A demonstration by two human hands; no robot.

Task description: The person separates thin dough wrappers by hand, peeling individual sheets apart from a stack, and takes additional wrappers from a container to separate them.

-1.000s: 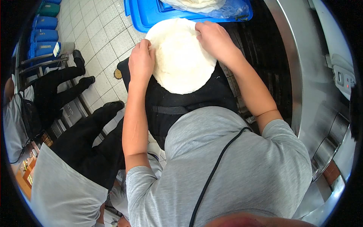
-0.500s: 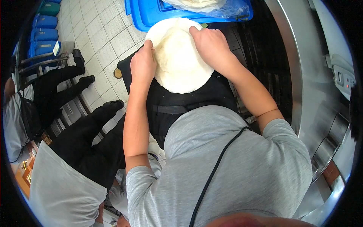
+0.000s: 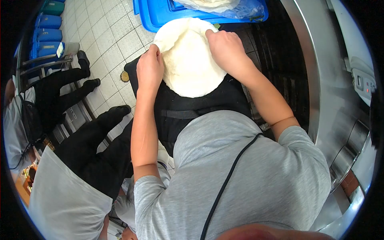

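A large, round, pale flatbread (image 3: pixel 194 66) lies over my lap, its surface slightly wrinkled and raised between my hands. My left hand (image 3: pixel 150 66) pinches its left edge, thumb against the bread and fingers curled. On the opposite side, my right hand (image 3: pixel 229 51) grips the upper right edge, fingers closed. Beyond the bread, more flatbreads (image 3: pixel 212 3) sit in a clear plastic bag (image 3: pixel 245 9) on a blue plastic lid or tub (image 3: pixel 154 18).
Two people in black trousers, one nearer (image 3: pixel 68 192) and one farther (image 3: pixel 30 120), are on my left. Blue bins (image 3: pixel 49 35) line the tiled floor (image 3: pixel 110 44) at the upper left. A curved metal surface (image 3: pixel 306 60) runs along my right.
The flatbread's upper part has shifted, and the fold between my hands looks different. My right hand has moved slightly to the right; my left hand stays at the edge.
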